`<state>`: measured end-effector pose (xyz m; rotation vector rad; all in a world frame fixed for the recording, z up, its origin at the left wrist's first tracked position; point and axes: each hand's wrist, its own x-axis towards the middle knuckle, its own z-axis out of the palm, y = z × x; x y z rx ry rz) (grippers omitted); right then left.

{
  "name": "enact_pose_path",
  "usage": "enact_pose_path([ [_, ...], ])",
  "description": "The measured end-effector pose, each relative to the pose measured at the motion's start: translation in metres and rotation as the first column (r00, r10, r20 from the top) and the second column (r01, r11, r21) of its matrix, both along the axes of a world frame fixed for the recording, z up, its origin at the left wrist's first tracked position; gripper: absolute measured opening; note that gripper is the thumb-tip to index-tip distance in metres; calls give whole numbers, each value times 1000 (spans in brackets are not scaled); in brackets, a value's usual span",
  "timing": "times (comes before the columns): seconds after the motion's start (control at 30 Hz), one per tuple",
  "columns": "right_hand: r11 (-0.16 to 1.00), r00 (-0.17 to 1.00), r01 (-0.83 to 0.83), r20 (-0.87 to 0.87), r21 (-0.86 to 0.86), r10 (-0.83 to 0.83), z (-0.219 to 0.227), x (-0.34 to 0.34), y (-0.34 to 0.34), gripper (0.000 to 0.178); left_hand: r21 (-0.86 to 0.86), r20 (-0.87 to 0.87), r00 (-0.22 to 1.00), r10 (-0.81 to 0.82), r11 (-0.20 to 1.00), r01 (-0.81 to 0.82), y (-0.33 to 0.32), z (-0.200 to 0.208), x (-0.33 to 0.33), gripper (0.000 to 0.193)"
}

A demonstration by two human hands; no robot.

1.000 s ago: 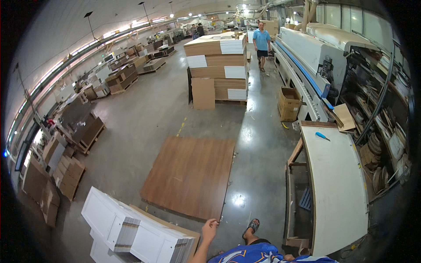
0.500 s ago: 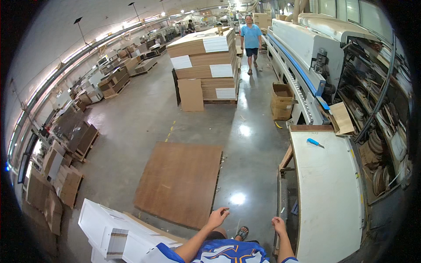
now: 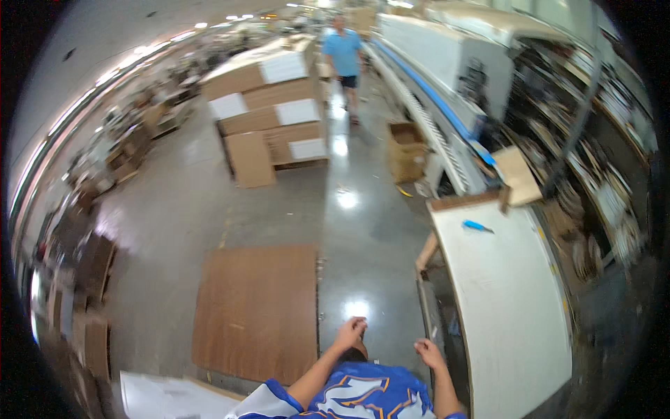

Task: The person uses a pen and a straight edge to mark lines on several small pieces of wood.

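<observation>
Hovering half-curled, the left hand (image 3: 351, 334) is right of the brown panel (image 3: 256, 311) on the floor (image 3: 352, 269); the right hand (image 3: 429, 353) curls near the white-topped table (image 3: 506, 300); whether either grasps anything cannot be told.

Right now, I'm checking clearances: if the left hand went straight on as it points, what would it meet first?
Probably the left side of the white-topped table, across a strip of floor. Depth is unclear, so the left hand might pass above it.
</observation>
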<state>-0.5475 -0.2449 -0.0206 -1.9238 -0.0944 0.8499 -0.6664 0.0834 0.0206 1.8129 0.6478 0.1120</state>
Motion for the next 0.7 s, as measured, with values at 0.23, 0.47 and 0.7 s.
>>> enact_pose_path([
  [0.23, 993, 988, 83, 140, -90, -70, 40, 60, 24, 44, -175, 134, 980, -147, 970, 169, 77, -8, 126, 30],
  [0.47, 936, 930, 341, 176, -91, -322, 58, 76, 28, 42, -179, 117, 922, -369, 905, 385, 101, -12, 229, 30],
  [0.7, 817, 803, 574, 230, -51, -550, 36, 73, 19, 37, -192, -15, 840, -542, 826, 530, 56, -5, 323, 29],
])
